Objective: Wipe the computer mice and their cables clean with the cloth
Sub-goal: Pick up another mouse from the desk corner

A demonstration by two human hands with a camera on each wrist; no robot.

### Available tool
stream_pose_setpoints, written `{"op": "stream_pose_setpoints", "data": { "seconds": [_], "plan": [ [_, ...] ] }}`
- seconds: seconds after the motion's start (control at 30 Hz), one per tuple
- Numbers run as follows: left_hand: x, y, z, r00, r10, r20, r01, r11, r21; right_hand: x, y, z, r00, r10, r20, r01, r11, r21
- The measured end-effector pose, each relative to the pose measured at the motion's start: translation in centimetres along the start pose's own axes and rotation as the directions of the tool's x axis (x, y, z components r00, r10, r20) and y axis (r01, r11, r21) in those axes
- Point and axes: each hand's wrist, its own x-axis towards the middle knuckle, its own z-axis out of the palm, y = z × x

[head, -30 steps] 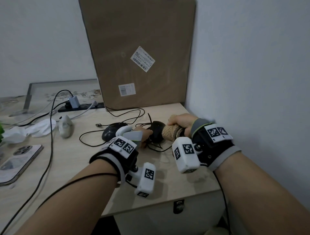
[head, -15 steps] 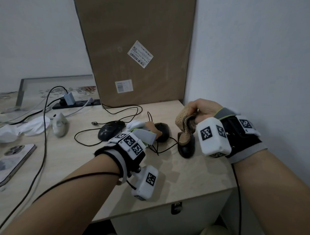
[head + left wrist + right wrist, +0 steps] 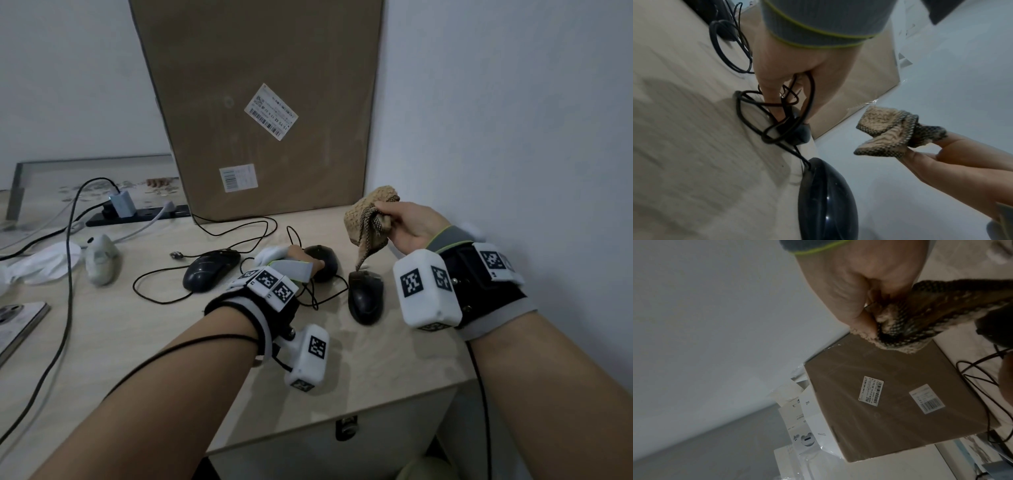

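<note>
I read "15 YS EE 15 X 32" on the tilted white barcode label point(image 3: 271, 111) of the cardboard box point(image 3: 260, 68). Its lower white label point(image 3: 238, 177) shows only a barcode; the print there is too small to read.

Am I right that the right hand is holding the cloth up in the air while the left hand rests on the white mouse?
Not quite: the left hand rests on a black mouse among tangled cables, as the head view shows. The white mouse lies untouched, far to the left. The right hand does hold the cloth up.
</note>
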Motion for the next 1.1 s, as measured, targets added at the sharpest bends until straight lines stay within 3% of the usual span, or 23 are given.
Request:
{"op": "stream_pose_setpoints", "data": {
  "seconds": [0.1,0.23,0.33,0.43,0.5,0.57,0.67,0.73,0.83,0.93,1.0,1.03,1.1],
  "plan": [
    [0.0,-0.3,-0.6,0.997,-0.026,-0.068,0.017,0.992,-0.125,-0.4,0.1,0.8,1.000,-0.020,-0.009,0.020,0.999,0.025],
    [-0.4,-1.4,-3.3,0.996,-0.083,0.011,0.082,0.928,-0.363,-1.1,0.1,3.0,0.998,0.066,-0.018,-0.065,0.998,0.018],
    [-0.8,-3.9,-6.3,0.991,-0.133,-0.009,0.110,0.855,-0.507,-1.6,0.2,5.5,0.992,0.122,0.036,-0.122,0.992,-0.007],
    [-0.9,-7.5,-8.6,0.986,-0.111,-0.121,0.061,0.932,-0.358,-2.2,0.7,8.2,0.990,0.122,0.077,-0.119,0.992,-0.049],
    [-1.0,-10.6,-9.2,0.978,-0.123,-0.167,0.092,0.979,-0.180,-2.5,1.7,10.0,0.992,0.099,0.073,-0.094,0.993,-0.071],
    [-0.5,-13.1,-9.0,0.971,-0.158,-0.182,0.136,0.983,-0.127,-2.5,2.8,11.3,0.988,0.120,0.100,-0.111,0.990,-0.088],
    [-0.3,-15.0,-8.4,0.966,-0.218,-0.141,0.217,0.976,-0.022,-2.3,4.5,12.4,0.963,0.226,0.146,-0.238,0.969,0.072],
    [0.2,-15.8,-8.1,0.967,-0.235,-0.101,0.239,0.971,0.025,-2.3,5.5,12.8,0.939,0.267,0.219,-0.306,0.937,0.170],
    [0.9,-16.2,-7.9,0.967,-0.242,-0.083,0.245,0.969,0.019,-2.9,6.7,13.2,0.898,0.272,0.346,-0.322,0.942,0.093],
    [0.6,-15.7,-8.1,0.959,-0.259,-0.118,0.259,0.966,-0.016,-2.7,8.0,13.6,0.906,0.263,0.332,-0.294,0.955,0.043],
    [0.5,-15.5,-8.3,0.947,-0.299,-0.116,0.273,0.941,-0.198,-2.4,8.7,14.0,0.903,0.259,0.342,-0.300,0.951,0.073],
    [0.6,-15.6,-8.5,0.949,-0.308,-0.066,0.259,0.882,-0.393,-1.9,9.0,14.1,0.905,0.259,0.336,-0.304,0.948,0.088],
    [0.1,-15.6,-9.6,0.963,-0.269,0.031,0.211,0.671,-0.711,-1.0,9.4,14.2,0.925,0.242,0.294,-0.291,0.947,0.136]
  ]
}}
